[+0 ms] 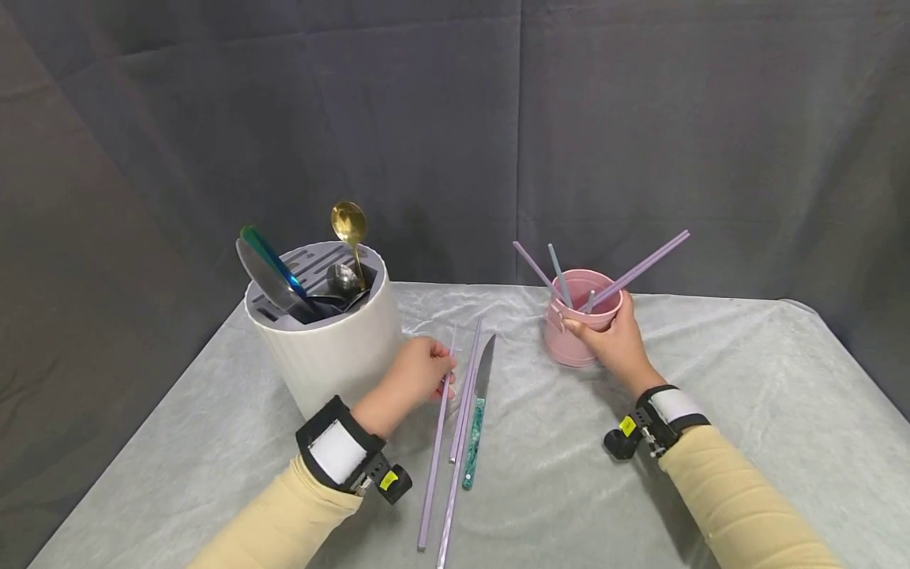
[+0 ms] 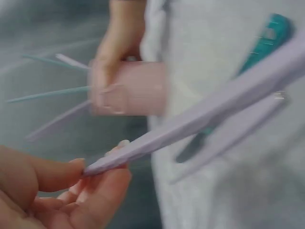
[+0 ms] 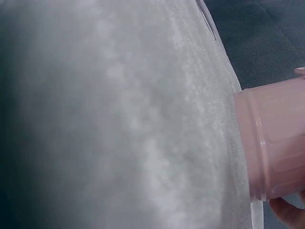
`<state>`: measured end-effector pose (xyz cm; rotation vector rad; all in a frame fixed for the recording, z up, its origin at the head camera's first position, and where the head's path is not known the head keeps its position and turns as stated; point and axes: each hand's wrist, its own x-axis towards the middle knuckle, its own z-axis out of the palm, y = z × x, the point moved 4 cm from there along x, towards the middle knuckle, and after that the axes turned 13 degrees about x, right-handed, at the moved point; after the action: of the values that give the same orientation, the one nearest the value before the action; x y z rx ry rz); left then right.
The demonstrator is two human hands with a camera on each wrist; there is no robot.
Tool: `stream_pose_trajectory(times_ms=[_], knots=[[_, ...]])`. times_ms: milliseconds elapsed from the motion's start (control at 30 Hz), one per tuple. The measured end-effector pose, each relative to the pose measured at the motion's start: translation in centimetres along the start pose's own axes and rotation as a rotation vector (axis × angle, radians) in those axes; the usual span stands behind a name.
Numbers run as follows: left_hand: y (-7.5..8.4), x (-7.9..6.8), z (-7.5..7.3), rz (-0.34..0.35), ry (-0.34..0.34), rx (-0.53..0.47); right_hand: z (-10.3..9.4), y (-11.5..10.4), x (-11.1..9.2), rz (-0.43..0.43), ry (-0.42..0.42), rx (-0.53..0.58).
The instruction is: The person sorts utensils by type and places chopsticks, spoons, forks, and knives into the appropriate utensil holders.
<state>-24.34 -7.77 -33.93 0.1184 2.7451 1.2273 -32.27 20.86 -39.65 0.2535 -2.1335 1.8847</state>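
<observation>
My left hand [image 1: 419, 370] pinches the thin end of a purple chopstick [image 1: 434, 474] between thumb and fingers. In the left wrist view that chopstick [image 2: 190, 119] runs up to the right, in front of the others. Beside it on the cloth lie more purple chopsticks [image 1: 465, 403] and a knife [image 1: 478, 431] with a marbled teal handle. My right hand [image 1: 617, 341] grips the rim and side of a small pink bucket [image 1: 565, 348], which stands upright. Purple and blue-grey chopsticks [image 1: 643, 267] lean out of the bucket. The right wrist view shows the bucket's side [image 3: 281, 138] with fingertips below.
A white round utensil holder [image 1: 334, 356] with a grey slotted top stands left of my left hand, close to it. It bears a gold spoon [image 1: 349, 224], a dark-bladed knife [image 1: 266, 273] and other cutlery. Grey curtain [image 1: 455, 142] hangs behind the cloth-covered table [image 1: 768, 379].
</observation>
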Motion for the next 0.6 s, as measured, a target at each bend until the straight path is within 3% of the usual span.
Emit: stream_pose_trajectory(times_ms=[200,400,600], knots=[[2.9,-0.2,-2.0,0.112,0.149,-0.221,0.1,-0.9,-0.2,0.004,-0.004,0.013],[5.7,0.2,-2.3,0.245,0.252,-0.375,0.5,-3.2,-1.2,-0.012,-0.007,0.017],[8.3,1.1,-2.6,0.433,0.431,-0.552,0.2,-0.7,-0.4,-0.016,0.012,0.012]])
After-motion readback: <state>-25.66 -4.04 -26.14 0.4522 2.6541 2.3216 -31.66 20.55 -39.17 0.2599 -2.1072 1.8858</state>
